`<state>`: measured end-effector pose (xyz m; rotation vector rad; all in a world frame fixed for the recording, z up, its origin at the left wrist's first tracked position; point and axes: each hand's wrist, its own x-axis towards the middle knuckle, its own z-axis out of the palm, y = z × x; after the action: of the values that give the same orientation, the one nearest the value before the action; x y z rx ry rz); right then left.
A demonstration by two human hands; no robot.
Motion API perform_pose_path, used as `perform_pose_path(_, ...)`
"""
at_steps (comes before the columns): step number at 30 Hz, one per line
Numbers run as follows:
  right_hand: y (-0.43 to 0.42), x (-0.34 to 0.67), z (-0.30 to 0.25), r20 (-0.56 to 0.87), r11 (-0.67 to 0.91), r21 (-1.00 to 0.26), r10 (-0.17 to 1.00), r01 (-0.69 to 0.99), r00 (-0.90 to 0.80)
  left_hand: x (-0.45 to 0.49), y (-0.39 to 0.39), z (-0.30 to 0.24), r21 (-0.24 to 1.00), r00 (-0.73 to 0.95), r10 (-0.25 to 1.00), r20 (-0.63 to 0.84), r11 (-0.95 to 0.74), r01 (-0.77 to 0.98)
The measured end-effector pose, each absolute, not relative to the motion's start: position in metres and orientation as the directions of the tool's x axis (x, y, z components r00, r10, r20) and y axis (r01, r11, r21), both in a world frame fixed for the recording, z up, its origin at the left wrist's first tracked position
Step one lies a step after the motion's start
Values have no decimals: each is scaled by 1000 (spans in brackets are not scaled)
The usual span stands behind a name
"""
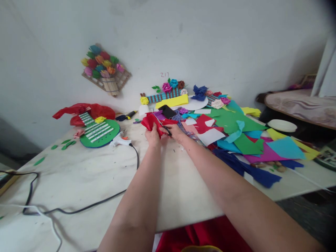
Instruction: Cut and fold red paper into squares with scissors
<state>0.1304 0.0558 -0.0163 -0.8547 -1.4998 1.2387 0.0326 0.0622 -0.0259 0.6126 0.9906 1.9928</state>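
Both arms reach out over a pale table (86, 175). My left hand (153, 137) is closed on a crumpled piece of red paper (150, 120), held just above the tabletop. My right hand (176, 132) grips a pair of scissors (162, 126) with dark handles. The blades are open and point up and left into the red paper. The two hands are almost touching.
A heap of coloured paper sheets (244, 140) covers the table to the right. A white glue gun (120, 141) and its black cable (78, 208) lie left, by a green paper disc (99, 133). Paper flowers (172, 85) stand at the wall; a white plate (282, 125) lies right.
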Motion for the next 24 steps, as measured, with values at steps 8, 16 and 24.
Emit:
perform_pose_path(8, 61, 129, -22, 255, 242, -967, 917, -79, -307, 31, 65, -30, 809, -546, 834, 77, -373, -455)
perform_pose_path(16, 60, 137, -22, 252, 210, -966, 890, -149, -381, 30, 63, -32, 782, -476, 873, 106, -369, -503)
perform_pose_path(24, 55, 136, -15, 257, 216, -964, 902, -154, -348, 30, 66, -37, 767, -461, 879, 123, -379, -518)
